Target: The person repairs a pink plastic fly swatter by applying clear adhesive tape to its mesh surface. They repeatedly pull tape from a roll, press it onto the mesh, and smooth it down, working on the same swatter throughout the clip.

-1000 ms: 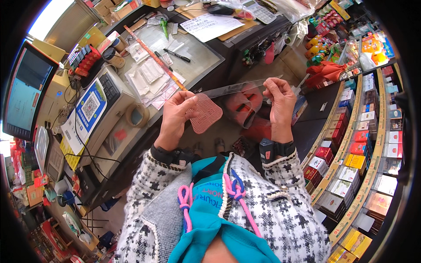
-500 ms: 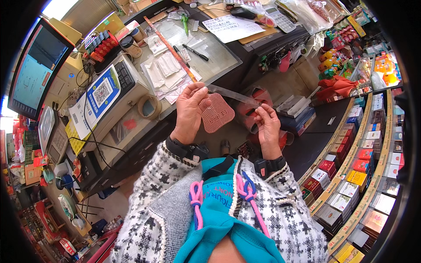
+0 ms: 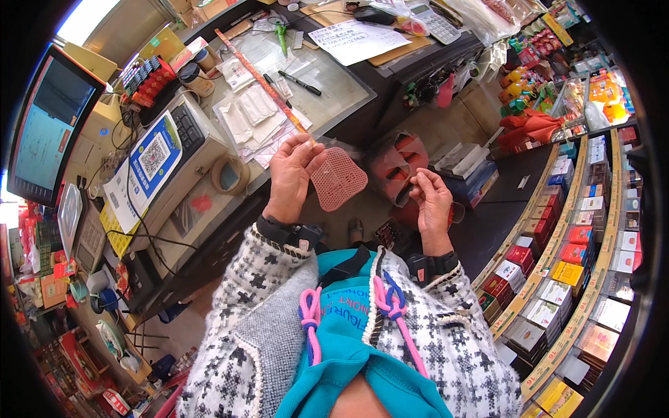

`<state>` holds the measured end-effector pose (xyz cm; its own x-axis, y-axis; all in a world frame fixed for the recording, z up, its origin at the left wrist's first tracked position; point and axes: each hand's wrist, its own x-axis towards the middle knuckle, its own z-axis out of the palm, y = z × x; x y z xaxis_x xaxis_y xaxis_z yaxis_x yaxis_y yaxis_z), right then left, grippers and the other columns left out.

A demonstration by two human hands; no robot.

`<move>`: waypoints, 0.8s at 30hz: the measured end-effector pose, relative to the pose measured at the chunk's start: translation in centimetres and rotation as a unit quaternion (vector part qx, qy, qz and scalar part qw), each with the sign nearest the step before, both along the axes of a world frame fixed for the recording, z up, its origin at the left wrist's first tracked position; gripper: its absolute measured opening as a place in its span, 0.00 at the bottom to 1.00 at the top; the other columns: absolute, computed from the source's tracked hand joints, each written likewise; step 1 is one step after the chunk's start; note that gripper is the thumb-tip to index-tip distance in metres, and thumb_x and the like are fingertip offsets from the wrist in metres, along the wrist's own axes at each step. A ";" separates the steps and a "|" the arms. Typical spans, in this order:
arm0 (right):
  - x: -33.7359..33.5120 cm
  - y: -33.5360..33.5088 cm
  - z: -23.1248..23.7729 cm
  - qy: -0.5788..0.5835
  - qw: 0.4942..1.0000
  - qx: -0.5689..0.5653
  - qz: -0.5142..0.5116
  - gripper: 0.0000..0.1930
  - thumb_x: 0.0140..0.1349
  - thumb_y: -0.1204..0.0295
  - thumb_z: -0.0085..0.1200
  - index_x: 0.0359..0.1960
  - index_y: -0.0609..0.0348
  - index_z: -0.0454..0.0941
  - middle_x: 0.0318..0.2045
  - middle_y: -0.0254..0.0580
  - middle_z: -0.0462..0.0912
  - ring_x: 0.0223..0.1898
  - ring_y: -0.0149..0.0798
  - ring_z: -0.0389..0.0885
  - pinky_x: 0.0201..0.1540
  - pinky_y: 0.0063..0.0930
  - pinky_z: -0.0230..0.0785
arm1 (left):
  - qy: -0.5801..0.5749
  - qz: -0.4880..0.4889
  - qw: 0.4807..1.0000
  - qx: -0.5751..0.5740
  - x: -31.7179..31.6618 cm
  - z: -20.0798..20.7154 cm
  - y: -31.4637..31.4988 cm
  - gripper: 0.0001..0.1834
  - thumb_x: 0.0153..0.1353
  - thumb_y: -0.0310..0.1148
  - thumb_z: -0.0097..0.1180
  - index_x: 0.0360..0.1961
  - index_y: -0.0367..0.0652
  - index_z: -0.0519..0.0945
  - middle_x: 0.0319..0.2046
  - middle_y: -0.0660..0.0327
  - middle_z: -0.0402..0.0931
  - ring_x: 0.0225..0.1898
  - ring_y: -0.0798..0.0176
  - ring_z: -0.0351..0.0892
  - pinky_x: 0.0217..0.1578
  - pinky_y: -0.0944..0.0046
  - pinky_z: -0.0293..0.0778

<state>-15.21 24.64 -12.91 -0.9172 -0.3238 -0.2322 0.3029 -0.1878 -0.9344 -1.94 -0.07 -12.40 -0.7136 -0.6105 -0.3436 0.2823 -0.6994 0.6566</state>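
My left hand (image 3: 293, 171) is closed round the neck of a pink mesh fly swatter (image 3: 339, 180), just above its head. The swatter's orange patterned handle (image 3: 254, 73) stretches away over the desk. To the right, my right hand (image 3: 433, 202) pinches thumb and fingers together on a strip of clear tape. That strip is see-through and hard to make out against the background, so whether it still touches the swatter I cannot tell. A wide roll of tape (image 3: 230, 174) rests on the desk, left of my left hand.
A glass-topped desk (image 3: 341, 87) bears papers, pens (image 3: 301, 83) and a calculator (image 3: 433, 26). At left stand a monitor (image 3: 52, 129) and a machine with keys (image 3: 188, 125). Red clear-wrapped packages (image 3: 401, 164) sit beyond my right hand. Shelves of small boxes (image 3: 550, 306) curve along the right.
The clear strip stretched plainly between my hands before and now barely shows. Both hands keep their grips; my left hand and the swatter have shifted slightly left in view.
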 end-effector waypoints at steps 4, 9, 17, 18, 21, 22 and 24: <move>-0.6 -0.4 2.2 0.120 0.989 0.082 -0.016 0.07 0.63 0.75 0.57 0.42 0.62 0.80 0.31 0.34 0.83 0.28 0.21 0.77 0.33 0.14 0.69 | 0.011 -0.080 0.996 -0.026 0.1 1.1 0.3 0.09 0.63 0.23 0.55 0.44 0.36 0.75 0.36 0.57 0.79 0.37 0.63 0.82 0.40 0.65 0.83; 0.2 -3.4 6.2 0.249 0.955 0.127 0.104 0.06 0.61 0.72 0.59 0.38 0.58 0.83 0.28 0.27 0.80 0.30 0.20 0.74 0.34 0.15 0.67 | 0.008 -0.216 0.974 -0.066 -0.6 3.4 2.9 0.10 0.63 0.24 0.56 0.45 0.35 0.76 0.36 0.60 0.79 0.36 0.67 0.82 0.37 0.70 0.82; 1.6 -5.4 6.7 0.086 0.960 0.104 0.247 0.09 0.59 0.70 0.63 0.35 0.65 0.82 0.27 0.30 0.81 0.29 0.21 0.75 0.34 0.16 0.67 | -0.006 -0.258 0.960 -0.110 -1.1 4.4 5.1 0.10 0.61 0.24 0.58 0.43 0.35 0.75 0.34 0.61 0.78 0.35 0.67 0.82 0.35 0.70 0.81; 1.6 -5.4 6.5 0.059 0.960 0.116 0.246 0.09 0.59 0.70 0.63 0.34 0.65 0.82 0.27 0.30 0.81 0.29 0.21 0.75 0.34 0.16 0.67 | -0.008 -0.265 0.958 -0.109 -1.2 4.2 5.1 0.10 0.61 0.24 0.58 0.44 0.35 0.75 0.34 0.61 0.78 0.35 0.67 0.82 0.35 0.70 0.81; 1.6 -5.1 6.1 0.039 0.965 0.061 0.251 0.08 0.59 0.71 0.62 0.33 0.65 0.82 0.26 0.31 0.81 0.28 0.20 0.74 0.33 0.16 0.66 | -0.023 -0.278 0.956 -0.092 -1.3 3.8 5.0 0.10 0.62 0.25 0.58 0.44 0.35 0.75 0.35 0.61 0.78 0.35 0.68 0.82 0.35 0.71 0.81; 1.5 -5.0 5.9 0.032 0.967 0.080 0.240 0.08 0.59 0.71 0.62 0.32 0.65 0.82 0.26 0.30 0.81 0.28 0.20 0.74 0.32 0.15 0.66 | -0.020 -0.280 0.956 -0.086 -1.4 3.7 5.0 0.10 0.62 0.26 0.58 0.44 0.35 0.75 0.35 0.61 0.78 0.35 0.68 0.82 0.35 0.71 0.81; 1.3 -4.9 5.6 0.025 0.970 0.098 0.223 0.07 0.59 0.72 0.62 0.32 0.65 0.82 0.26 0.30 0.81 0.28 0.20 0.74 0.31 0.15 0.65 | -0.027 -0.281 0.958 -0.059 -1.5 3.4 4.7 0.10 0.63 0.28 0.58 0.44 0.36 0.75 0.35 0.61 0.78 0.35 0.68 0.82 0.34 0.71 0.81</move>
<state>-13.87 19.70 -7.34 -0.7082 -0.6446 -0.2881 0.2665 0.1338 -0.9545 -3.48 4.61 -8.97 -0.9240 -0.1725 -0.3412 -0.1530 -0.6509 0.7436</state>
